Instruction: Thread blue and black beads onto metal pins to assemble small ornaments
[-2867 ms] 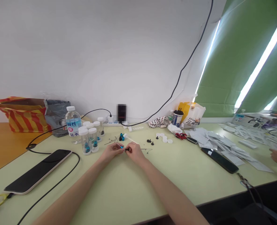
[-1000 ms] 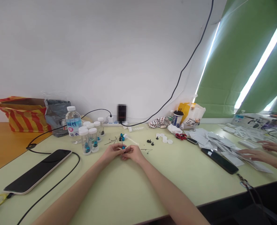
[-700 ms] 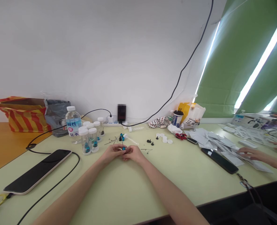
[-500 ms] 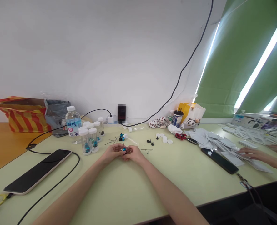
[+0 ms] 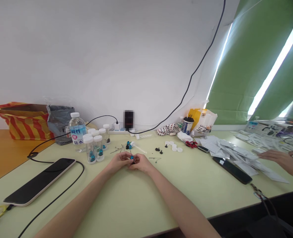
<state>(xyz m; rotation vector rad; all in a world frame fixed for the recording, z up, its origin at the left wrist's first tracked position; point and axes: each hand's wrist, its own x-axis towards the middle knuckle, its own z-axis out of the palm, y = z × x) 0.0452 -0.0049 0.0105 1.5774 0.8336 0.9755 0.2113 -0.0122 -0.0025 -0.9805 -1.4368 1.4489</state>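
My left hand (image 5: 118, 162) and my right hand (image 5: 142, 162) meet at the middle of the table, fingertips closed on a small shiny blue part (image 5: 132, 158). A thin dark rod stands up from it. My fingers hide its lower side. Just beyond lie more blue parts (image 5: 129, 144), an uncapped clear tube (image 5: 139, 147) and several thin metal rods (image 5: 116, 150). To the left, clear tubes with white caps (image 5: 89, 151) stand upright, some with blue parts inside. Right of my hands lie small black parts (image 5: 157, 149) and loose white caps (image 5: 174, 148).
A water bottle (image 5: 77, 130) stands behind the tubes. At the left lies a tablet-like device (image 5: 41, 181) with a black cable around it. On the right are a phone (image 5: 232, 169), white papers (image 5: 227, 150), red-handled scissors (image 5: 191, 144) and another person's hand (image 5: 277, 160).
My hands stay almost in place, the blue part shifting very slightly between my fingers. The other person's hand has moved right over the papers.
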